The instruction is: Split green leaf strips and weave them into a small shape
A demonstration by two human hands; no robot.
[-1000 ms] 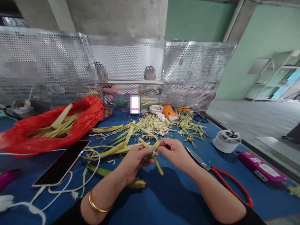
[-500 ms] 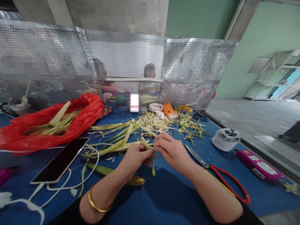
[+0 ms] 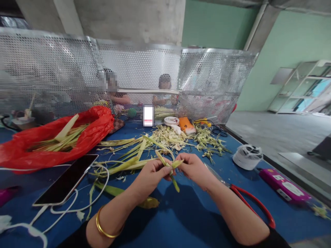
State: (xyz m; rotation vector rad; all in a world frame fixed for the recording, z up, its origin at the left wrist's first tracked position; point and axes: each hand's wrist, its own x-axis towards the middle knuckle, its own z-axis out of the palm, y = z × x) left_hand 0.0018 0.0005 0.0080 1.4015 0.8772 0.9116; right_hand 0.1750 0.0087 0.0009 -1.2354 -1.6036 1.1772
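My left hand [image 3: 157,172] pinches a green plant strip [image 3: 175,182], a folded, husk-like leaf that sticks out above and below the thumb. At its right, my right hand [image 3: 190,167] has thumb and fingers closed on a pale end of the same piece, which crosses between the hands. Both hands are held above the blue table [image 3: 181,224]. Below my left forearm lies a broad green leaf [image 3: 113,188] with a browned tip. Long pale strips [image 3: 129,160] are spread beyond my left hand. Red-handled scissors [image 3: 254,203] lie partly hidden behind my right forearm.
A red plastic bag [image 3: 100,117] of strips and a phone [image 3: 67,179] with white cables are at left. Plant scraps [image 3: 170,136], a tape roll [image 3: 171,121] and an orange packet [image 3: 186,124] lie ahead. White twine [image 3: 247,157] and a purple box [image 3: 284,186] are right. Behind stands a perforated screen [image 3: 207,79].
My right hand has turned and drawn a little to the right, and a pale end now shows between the hands. The strip's lower end has swung right.
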